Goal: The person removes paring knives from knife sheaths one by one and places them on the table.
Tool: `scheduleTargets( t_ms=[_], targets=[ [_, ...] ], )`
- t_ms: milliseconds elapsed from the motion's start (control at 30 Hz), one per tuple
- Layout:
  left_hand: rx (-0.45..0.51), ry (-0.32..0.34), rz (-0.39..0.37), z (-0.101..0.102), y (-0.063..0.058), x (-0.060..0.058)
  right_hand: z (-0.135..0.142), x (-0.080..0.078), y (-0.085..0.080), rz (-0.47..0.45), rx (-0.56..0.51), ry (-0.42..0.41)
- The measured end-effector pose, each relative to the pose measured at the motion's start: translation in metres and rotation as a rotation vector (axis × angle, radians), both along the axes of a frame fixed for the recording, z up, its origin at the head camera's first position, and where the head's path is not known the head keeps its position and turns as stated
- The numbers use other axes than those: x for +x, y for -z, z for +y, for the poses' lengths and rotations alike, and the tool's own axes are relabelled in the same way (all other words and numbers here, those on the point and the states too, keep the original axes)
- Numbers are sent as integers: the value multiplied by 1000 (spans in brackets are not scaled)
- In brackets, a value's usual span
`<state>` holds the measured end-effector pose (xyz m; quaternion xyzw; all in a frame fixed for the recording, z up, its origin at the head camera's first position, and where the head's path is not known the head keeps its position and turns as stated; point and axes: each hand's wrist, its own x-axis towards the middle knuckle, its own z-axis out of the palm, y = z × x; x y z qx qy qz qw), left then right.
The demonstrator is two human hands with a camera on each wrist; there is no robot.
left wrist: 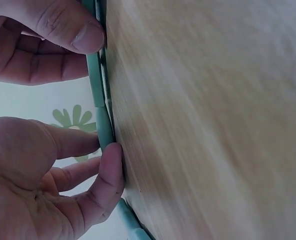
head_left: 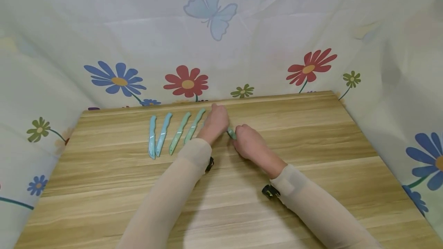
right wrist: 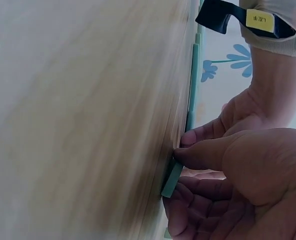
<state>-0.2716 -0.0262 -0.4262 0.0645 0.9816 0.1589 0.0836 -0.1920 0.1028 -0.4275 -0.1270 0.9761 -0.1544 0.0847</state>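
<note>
Both hands hold a small green knife (head_left: 231,133) low over the wooden table, and much of it is hidden behind them. My left hand (head_left: 216,121) pinches its far part between thumb and fingertips, as the left wrist view shows closely at the green knife (left wrist: 104,125). Nearer to me, my right hand (head_left: 250,141) grips the other end. In the right wrist view, the thumb of the right hand (right wrist: 248,175) presses on the knife's end (right wrist: 173,178). Left of the hands lie two green knives (head_left: 180,133) (head_left: 195,126) and two blue knives (head_left: 152,137) (head_left: 163,133).
The wood-grain table (head_left: 104,187) reaches back to a white curtain (head_left: 138,22) printed with flowers and a butterfly. More curtain hangs along both sides. Each wrist carries a black strap with a small camera (head_left: 270,191).
</note>
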Motion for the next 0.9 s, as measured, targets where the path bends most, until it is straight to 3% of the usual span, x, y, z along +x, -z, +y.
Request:
scheduleTargets(
  t_ms=[333, 900],
  targets=[
    [52, 26, 16, -3, -4, 8, 8, -2, -2, 30, -16, -5],
    [125, 65, 93, -10, -21, 24, 19, -2, -16, 100, -62, -41]
  ],
)
